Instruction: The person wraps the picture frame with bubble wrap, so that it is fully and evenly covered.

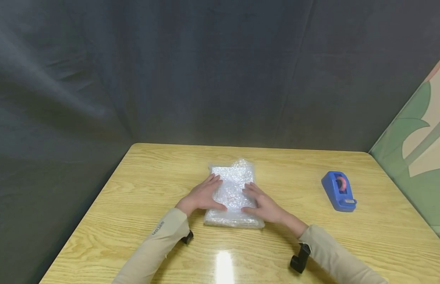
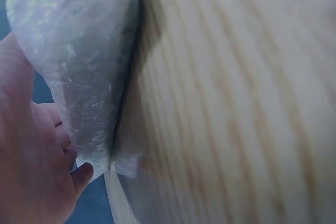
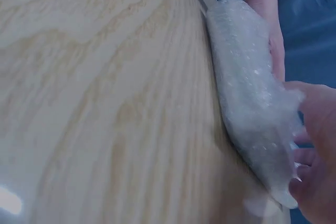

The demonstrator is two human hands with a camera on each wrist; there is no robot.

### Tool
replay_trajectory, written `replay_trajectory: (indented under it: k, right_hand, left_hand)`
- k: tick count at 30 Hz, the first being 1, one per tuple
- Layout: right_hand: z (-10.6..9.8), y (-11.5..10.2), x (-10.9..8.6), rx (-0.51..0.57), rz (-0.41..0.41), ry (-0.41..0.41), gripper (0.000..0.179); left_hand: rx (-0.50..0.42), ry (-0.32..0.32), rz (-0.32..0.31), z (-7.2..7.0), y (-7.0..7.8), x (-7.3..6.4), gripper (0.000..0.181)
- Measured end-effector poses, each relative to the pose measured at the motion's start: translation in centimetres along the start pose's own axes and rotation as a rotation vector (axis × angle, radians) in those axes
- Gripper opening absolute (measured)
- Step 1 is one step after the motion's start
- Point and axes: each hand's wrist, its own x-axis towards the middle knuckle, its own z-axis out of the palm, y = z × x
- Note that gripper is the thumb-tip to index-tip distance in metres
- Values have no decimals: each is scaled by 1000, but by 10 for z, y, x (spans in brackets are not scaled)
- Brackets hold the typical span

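A flat rectangular bundle in clear bubble wrap [image 1: 233, 195] lies on the table, a loose flap of wrap sticking up at its far edge. What the wrap encloses is hidden. My left hand [image 1: 204, 195] rests on the bundle's left side with fingers spread and straight. On the opposite side, my right hand [image 1: 266, 206] touches the wrap, its fingers also extended. In the left wrist view the puffy wrapped edge [image 2: 92, 72] sits beside the palm. The right wrist view has the near side of the bundle [image 3: 244, 72] lying along the wood, crinkled wrap near the thumb.
A blue tape dispenser [image 1: 336, 199] with a pink roll [image 1: 342, 184] stands on the right of the wood-grain table [image 1: 152, 173]. A dark curtain [image 1: 212, 79] hangs behind and to the left. Leaf-patterned fabric [image 1: 418, 157] borders the right edge.
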Motion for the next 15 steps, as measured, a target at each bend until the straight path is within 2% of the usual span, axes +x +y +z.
replay_trajectory:
  k: [6, 9, 15]
  right_hand:
    - [-28, 5, -14, 77, 44, 13, 57]
    - [-48, 12, -23, 56, 82, 33, 48]
    - [-95, 35, -56, -80, 167, 115, 36]
  left_hand:
    - [-28, 4, 12, 2, -1, 1, 101]
    - [-29, 8, 10, 3, -2, 1, 101]
    - [-46, 17, 24, 2, -2, 0, 101]
